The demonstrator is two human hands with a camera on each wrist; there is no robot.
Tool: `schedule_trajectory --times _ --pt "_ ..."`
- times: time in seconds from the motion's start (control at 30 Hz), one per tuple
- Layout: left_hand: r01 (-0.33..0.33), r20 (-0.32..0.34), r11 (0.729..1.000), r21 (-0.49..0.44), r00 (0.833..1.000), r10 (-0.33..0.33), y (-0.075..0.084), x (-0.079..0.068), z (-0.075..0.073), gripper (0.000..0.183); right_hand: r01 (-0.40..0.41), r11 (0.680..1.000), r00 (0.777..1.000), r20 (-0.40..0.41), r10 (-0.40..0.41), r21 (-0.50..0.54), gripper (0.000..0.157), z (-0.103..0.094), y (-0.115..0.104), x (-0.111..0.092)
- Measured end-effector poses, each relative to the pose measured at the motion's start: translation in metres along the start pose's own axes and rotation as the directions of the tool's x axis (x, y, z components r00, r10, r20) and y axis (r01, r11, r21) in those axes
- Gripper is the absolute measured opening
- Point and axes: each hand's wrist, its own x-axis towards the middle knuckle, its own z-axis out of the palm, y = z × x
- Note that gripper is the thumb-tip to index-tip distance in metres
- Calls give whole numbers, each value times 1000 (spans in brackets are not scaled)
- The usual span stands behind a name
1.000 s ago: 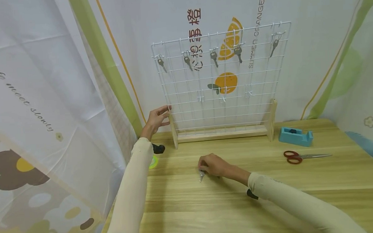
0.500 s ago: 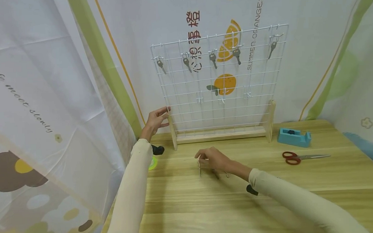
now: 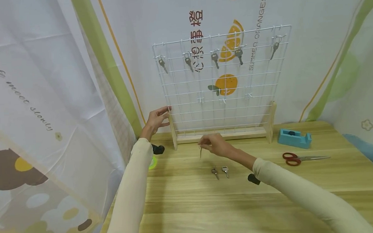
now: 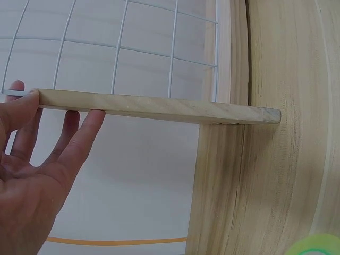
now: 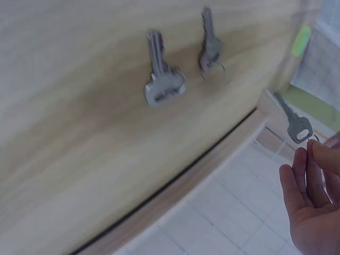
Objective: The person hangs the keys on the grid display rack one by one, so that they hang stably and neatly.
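Note:
My left hand (image 3: 156, 119) grips the left wooden upright of a white wire grid rack (image 3: 221, 122). In the left wrist view, the thumb and fingers hold the upper end of that wooden upright (image 4: 154, 106). My right hand (image 3: 217, 145) is raised over the table before the rack's base, pinching a key by its small ring. The held key (image 5: 299, 126) shows clearly in the right wrist view, its blade pointing away from the fingertips. Lying on the table are two more keys, a left one (image 3: 215, 172) and a right one (image 3: 225, 171).
Several keys hang from hooks along the rack's upper rows, among them a key (image 3: 275, 49) at far right. Lower hooks (image 3: 223, 100) carry nothing. A blue tape dispenser (image 3: 294, 139) and red-handled scissors (image 3: 299, 158) lie right. A yellow-green tape roll (image 3: 152, 162) sits left.
My right hand has lifted the key off the table and moved it up toward the rack, uncovering the two keys left lying there. The left hand stays on the upright.

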Motion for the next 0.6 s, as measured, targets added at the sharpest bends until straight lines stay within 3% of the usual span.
schedule_trajectory --times 0.6 --pt "18 -4 1000 -24 1000 -18 -1 3 -1 43 -71 997 994 -86 71 1 12 -60 -14 36"
